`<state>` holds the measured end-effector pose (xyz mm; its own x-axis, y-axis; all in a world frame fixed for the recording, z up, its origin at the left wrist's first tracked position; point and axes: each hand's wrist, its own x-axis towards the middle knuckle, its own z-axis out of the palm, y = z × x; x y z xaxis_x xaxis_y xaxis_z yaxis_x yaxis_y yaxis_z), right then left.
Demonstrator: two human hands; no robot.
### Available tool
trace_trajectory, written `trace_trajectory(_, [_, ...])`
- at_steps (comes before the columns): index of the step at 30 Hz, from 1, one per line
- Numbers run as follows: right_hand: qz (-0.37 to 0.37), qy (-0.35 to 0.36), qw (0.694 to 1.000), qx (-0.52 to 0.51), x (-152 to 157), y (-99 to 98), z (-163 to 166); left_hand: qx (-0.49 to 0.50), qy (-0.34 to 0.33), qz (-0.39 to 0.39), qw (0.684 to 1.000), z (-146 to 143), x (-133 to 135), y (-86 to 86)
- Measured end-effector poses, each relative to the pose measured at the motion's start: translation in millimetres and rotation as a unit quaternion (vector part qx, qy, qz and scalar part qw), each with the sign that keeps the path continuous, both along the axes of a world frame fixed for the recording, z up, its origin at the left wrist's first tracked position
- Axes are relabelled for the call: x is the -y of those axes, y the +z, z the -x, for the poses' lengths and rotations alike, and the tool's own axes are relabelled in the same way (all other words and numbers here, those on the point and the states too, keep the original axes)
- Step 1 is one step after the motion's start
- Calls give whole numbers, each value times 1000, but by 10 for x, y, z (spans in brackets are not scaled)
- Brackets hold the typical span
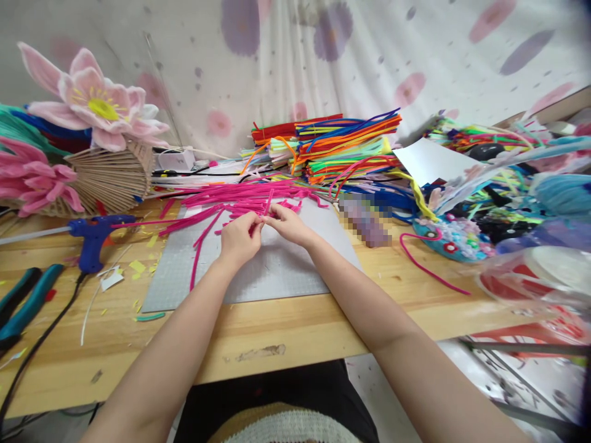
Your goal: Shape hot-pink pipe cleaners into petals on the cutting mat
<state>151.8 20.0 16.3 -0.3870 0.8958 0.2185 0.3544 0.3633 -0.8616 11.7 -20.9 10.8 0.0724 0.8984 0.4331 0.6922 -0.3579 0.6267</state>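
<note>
Over a grey cutting mat (277, 271), my left hand (241, 239) and my right hand (289, 223) meet fingertip to fingertip. Both pinch a magenta pipe cleaner (269, 202), part of which sticks up between them; the rest is hidden by my fingers. Just beyond my hands lies a loose heap of magenta pipe cleaners (240, 192), some long and some short. One bent magenta strand (197, 261) trails down the mat to the left of my left hand.
A blue glue gun (92, 243) and teal-handled pliers (32, 304) lie at left, below pink fuzzy flowers (99, 104). Bundles of coloured pipe cleaners (346, 144) are stacked at the back. At right are a decorated blue piece (455, 237) and a plastic-wrapped roll (530, 274).
</note>
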Motion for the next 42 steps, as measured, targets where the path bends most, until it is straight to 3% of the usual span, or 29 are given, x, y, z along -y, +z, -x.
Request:
trace_trajectory(3, [2, -21, 999, 44, 11, 22, -2, -160, 33, -66, 984, -12, 39, 5])
trace_trajectory(6, [3, -61, 993, 101, 31, 16, 21, -186, 48, -61, 979, -48, 47, -30])
trace_trajectory(9, [-18, -90, 991, 97, 59, -12, 62, -82, 64, -6, 995, -53, 18, -62])
trace_trajectory(11, [-46, -105, 993, 20, 67, -28, 83, 85, 55, 66, 993, -23, -18, -63])
trace_trajectory(13, [-63, -117, 987, -93, 57, -35, 81, 291, 22, 159, 943, 29, -54, -47])
trace_trajectory(16, [-20, -91, 971, -221, 18, -36, 33, 493, -40, 283, 822, 117, -79, -10])
trace_trajectory(20, [92, 35, 971, -218, -7, -51, -33, 567, -90, 392, 719, 171, -55, 24])
trace_trajectory(23, [65, 69, 983, -156, -7, -69, -33, 568, -97, 437, 691, 156, -31, 31])
trace_trajectory(30, [1, 109, 993, -51, -16, -63, -16, 534, -100, 454, 706, 138, -14, 26])
trace_trajectory(34, [-56, 95, 993, 33, -21, -56, -28, 509, -105, 450, 727, 138, -23, 19])
trace_trajectory(36, [-75, 70, 992, 70, -25, -54, -31, 472, -113, 417, 769, 120, -26, 15])
trace_trajectory(38, [-87, 45, 989, 111, -25, -46, -30, 385, -105, 339, 852, 91, -21, 11])
trace_trajectory(40, [-95, 22, 983, 158, -18, -30, -25, 231, -57, 218, 947, 55, -8, 4])
trace_trajectory(42, [-99, -5, 975, 198, -3, -8, -16, 58, 6, 97, 994, 13, 11, -8])
